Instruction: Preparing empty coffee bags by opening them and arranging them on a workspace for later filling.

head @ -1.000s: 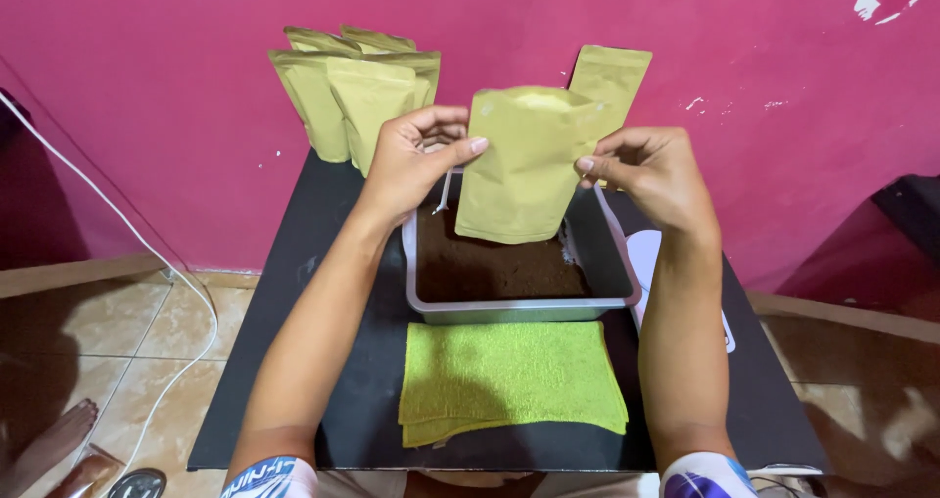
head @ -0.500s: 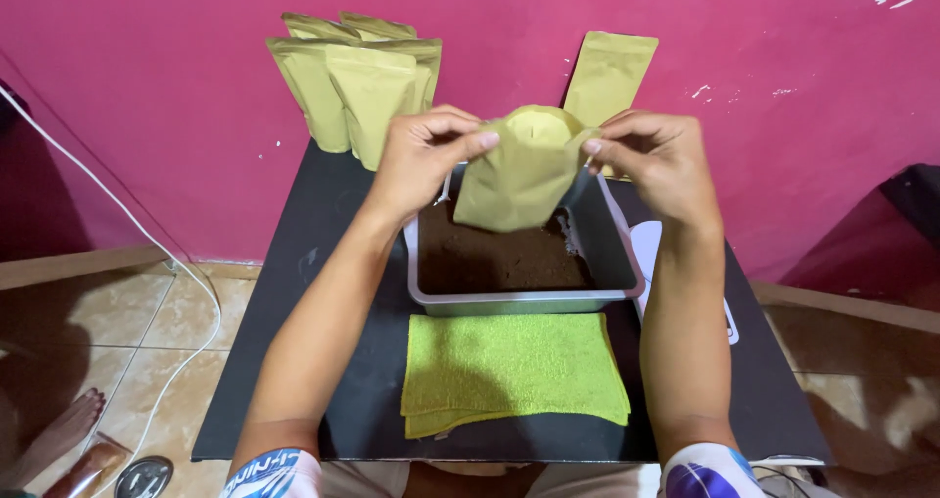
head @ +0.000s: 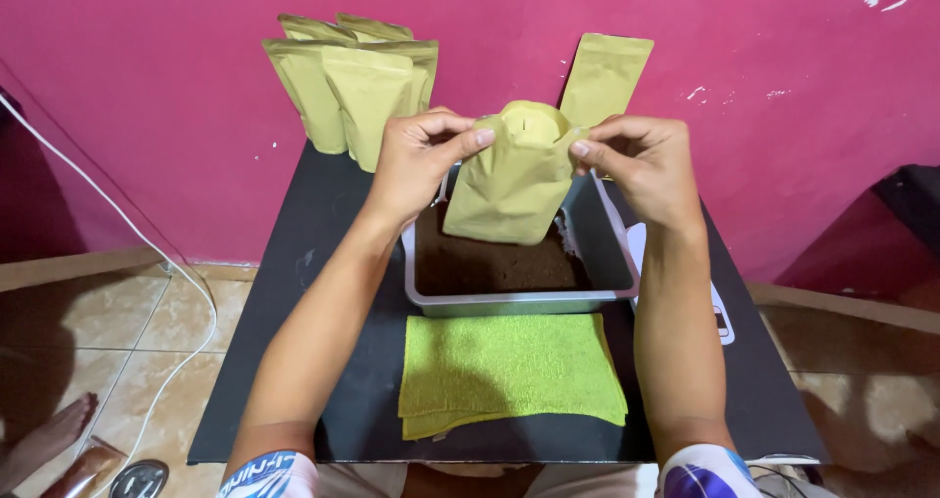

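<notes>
Looking down from my head camera, I see a cluster of tan paper pouches (head: 352, 87) standing upright at the far left corner of the black table (head: 294, 292), leaning against the pink wall (head: 147, 116). One more tan pouch (head: 607, 72) stands alone against the wall further right, behind my right hand. All of them are flat, tall and plain in colour.

Between my hands I hold up another tan pouch (head: 514, 180), above the far end of a grey rectangular tray (head: 519, 300). Its mouth is pulled open at the top and its bottom hangs just above the tray. The tray sits in the middle of the table and is filled with a dark brown, powdery material; I cannot tell what it is. Just in front of the tray, touching its near edge, lies a folded green cloth (head: 509, 371). A flat white object (head: 720, 312) peeks out to the right of the tray, mostly hidden by my forearm.

My left hand (head: 421, 160) pinches the pouch's left top edge between thumb and fingers, wrist bent inward. My right hand (head: 641, 160) grips the right top edge the same way, fingers curled. Both forearms reach forward over the table, either side of the cloth and tray.

A white cable (head: 127, 234) runs down across the tiled floor (head: 117, 332) on the left.
</notes>
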